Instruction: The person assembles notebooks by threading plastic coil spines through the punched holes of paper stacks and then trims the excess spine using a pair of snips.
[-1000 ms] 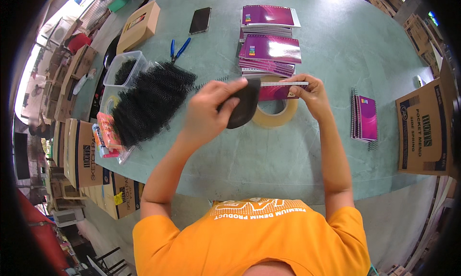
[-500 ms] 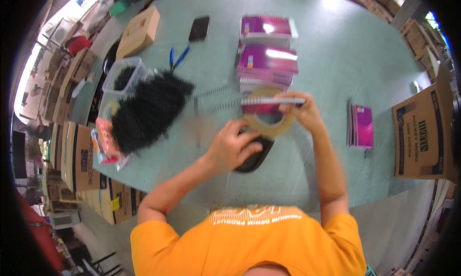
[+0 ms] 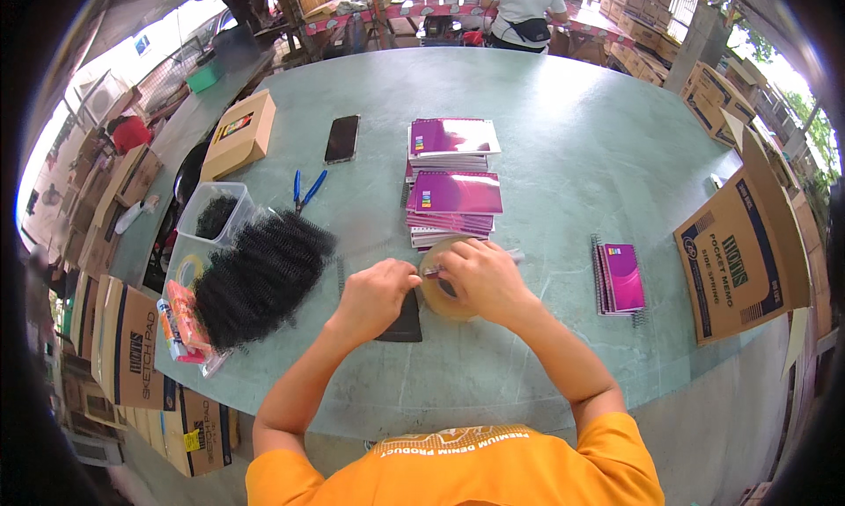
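Observation:
My right hand (image 3: 482, 279) is closed around a small notebook (image 3: 516, 256), seen edge-on and mostly hidden by the fingers. It is above a wide roll of tape (image 3: 451, 309) lying on the table. My left hand (image 3: 378, 295) meets it from the left, thumb and fingers pinched together at the notebook's near end; what they pinch is too small to make out. Beneath the left hand lies a flat black object (image 3: 403, 323). Just beyond the hands are stacks of purple-covered notebooks (image 3: 458, 194). Left of them spreads a heap of black spiral binding coils (image 3: 264, 273).
Blue-handled pliers (image 3: 308, 189), a dark phone (image 3: 342, 139) and a clear plastic tub (image 3: 211, 216) lie left. Several coil-bound notebooks (image 3: 623, 277) sit right, near an open carton (image 3: 739, 251). A person (image 3: 525, 13) in white stands beyond the table.
The view has tilted up, showing more of the far side. My right hand has lowered and turned over the notebook, and my left hand's spread fingers have drawn into a pinch beside it.

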`<state>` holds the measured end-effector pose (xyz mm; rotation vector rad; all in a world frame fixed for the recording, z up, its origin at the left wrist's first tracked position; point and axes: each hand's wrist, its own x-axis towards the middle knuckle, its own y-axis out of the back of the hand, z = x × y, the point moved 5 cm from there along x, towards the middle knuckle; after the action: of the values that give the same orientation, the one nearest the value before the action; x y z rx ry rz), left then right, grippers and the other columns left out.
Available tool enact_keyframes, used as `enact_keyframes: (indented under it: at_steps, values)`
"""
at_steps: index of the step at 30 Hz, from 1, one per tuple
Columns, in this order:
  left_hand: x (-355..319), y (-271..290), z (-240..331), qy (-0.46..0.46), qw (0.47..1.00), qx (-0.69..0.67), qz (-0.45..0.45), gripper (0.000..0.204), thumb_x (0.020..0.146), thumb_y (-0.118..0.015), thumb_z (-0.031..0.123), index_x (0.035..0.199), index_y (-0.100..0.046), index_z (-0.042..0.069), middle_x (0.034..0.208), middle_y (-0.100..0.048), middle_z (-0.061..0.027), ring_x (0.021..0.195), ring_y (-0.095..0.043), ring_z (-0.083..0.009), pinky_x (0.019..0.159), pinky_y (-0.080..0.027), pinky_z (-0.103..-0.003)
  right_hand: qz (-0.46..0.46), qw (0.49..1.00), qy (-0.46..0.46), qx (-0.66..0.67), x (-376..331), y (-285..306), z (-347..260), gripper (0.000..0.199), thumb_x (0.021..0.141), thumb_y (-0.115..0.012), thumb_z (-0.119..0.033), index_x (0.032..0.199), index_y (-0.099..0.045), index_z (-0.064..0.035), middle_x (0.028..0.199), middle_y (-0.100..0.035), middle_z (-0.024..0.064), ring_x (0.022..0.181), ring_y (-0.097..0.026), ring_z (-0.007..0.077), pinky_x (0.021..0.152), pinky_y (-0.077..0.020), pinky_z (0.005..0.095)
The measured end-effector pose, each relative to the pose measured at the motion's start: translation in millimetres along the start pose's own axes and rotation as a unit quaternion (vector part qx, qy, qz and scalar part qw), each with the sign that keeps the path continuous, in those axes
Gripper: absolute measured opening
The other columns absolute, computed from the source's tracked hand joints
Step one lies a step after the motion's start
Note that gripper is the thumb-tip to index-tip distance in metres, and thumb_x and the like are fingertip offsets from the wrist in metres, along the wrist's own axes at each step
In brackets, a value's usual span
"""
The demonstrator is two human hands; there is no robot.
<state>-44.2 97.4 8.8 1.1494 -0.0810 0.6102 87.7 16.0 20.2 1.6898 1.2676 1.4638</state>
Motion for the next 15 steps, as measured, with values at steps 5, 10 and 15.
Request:
enact_keyframes:
  at_steps: [5, 10, 15]
  values:
    - [-3, 15, 3, 0.031, 0.999, -0.013, 0.036, 0.020, 0.081, -0.067, 0.021, 0.092, -0.060, 0.006, 0.085, -0.062, -0.0110, 0.073, -0.062, -0.0300, 0.062, -0.050, -0.038, 0.014, 0.999, 0.027, 0.020, -4, -12, -3, 0.016, 0.077, -0.061, -0.020, 0.089, -0.060, -0.0088, 0.085, -0.060, 0.0037, 0.087, -0.058, 0.0223, 0.075, -0.0445, 0.0354]
    - [-4, 14, -7, 0.000, 0.999, -0.032, 0.039, 0.023, 0.079, -0.069, 0.022, 0.091, -0.060, 0.005, 0.085, -0.060, -0.0106, 0.068, -0.060, -0.0302, 0.060, -0.049, -0.036, 0.016, 1.000, 0.021, 0.004, -7, -8, -4, 0.020, 0.074, -0.065, -0.021, 0.090, -0.060, -0.0095, 0.087, -0.060, 0.0030, 0.087, -0.058, 0.0216, 0.075, -0.0447, 0.0345]
    - [6, 13, -6, 0.074, 0.996, -0.042, 0.008, 0.018, 0.080, -0.067, 0.017, 0.094, -0.058, 0.008, 0.083, -0.060, -0.0105, 0.069, -0.061, -0.0324, 0.059, -0.049, -0.040, 0.030, 0.999, -0.016, 0.030, -7, -10, 9, 0.030, 0.068, -0.070, -0.025, 0.091, -0.059, -0.0102, 0.085, -0.061, 0.0030, 0.085, -0.060, 0.0219, 0.075, -0.0449, 0.0346]
